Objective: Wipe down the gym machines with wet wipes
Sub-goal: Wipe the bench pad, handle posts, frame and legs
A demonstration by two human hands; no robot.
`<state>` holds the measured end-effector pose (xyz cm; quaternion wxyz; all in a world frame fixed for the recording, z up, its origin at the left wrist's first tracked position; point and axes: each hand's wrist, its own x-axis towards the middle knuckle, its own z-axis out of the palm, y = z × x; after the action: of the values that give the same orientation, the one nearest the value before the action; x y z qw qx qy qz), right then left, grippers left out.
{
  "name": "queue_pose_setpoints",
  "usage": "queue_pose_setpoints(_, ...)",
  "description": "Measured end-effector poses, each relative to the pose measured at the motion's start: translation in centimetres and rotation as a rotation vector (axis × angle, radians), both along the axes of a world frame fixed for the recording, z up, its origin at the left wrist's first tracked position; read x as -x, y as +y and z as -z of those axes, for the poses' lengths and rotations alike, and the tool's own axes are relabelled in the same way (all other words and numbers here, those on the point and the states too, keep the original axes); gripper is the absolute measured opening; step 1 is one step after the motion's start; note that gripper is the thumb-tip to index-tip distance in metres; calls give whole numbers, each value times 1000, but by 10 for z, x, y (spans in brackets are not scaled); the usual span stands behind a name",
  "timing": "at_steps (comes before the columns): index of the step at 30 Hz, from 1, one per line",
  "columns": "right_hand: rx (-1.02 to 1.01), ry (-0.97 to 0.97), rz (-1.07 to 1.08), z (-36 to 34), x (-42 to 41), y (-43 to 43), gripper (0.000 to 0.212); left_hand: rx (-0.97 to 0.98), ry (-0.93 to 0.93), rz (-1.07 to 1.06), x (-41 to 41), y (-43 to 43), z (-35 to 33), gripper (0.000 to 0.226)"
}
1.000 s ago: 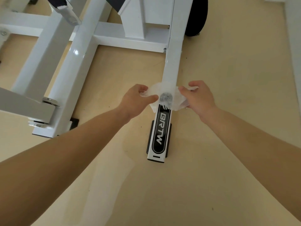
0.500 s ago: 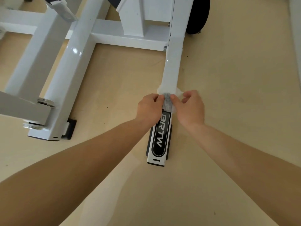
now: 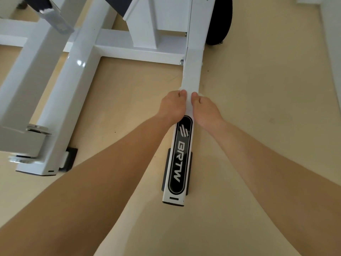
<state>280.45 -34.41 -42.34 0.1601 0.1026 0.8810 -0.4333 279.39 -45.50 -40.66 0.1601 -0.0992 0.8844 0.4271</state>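
While your left hand (image 3: pixel 172 106) and right hand (image 3: pixel 204 109) sit side by side on the white bar (image 3: pixel 192 74), the wipe (image 3: pixel 189 106) lies over the bar between them, just past the black label (image 3: pixel 181 154). Your fingers curl down each side and squeeze the wipe onto the bar; their tips are hidden. You look to be wiping this bar. Next, I think, slide both hands up it, squeezing evenly so the wipe does not slip off.

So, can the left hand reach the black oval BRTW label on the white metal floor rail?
Probably yes: the left hand, gripping the white wet wipe, sits right next to the black oval label on the same rail, with nothing covering it.
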Motion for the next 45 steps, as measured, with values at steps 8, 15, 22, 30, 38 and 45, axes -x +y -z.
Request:
queue_pose_setpoints(8,-69,-72,-118,0,-48,-1,53,-8,-80,81,-58,-18,3,44)
queue_pose_setpoints(15,3,-110,-88,-11,-142,-16,47,26,-140,58,-151,-26,-8,39)
queue_pose_setpoints(22,33,-142,-118,-17,-232,-29,43,33,-137,26,-236,-36,-9,39)
queue_pose_setpoints(30,31,-66,-13,-11,-191,-31,42,-33,-144,-29,-198,-32,-8,36)
queue_pose_setpoints(38,-21,-112,-161,-10,-239,-24,47,-20,-122,-53,-252,-34,-12,34)
queue_pose_setpoints(45,34,-52,-96,-10,-192,-21,41,-56,-123,-22,-205,-34,-11,33)
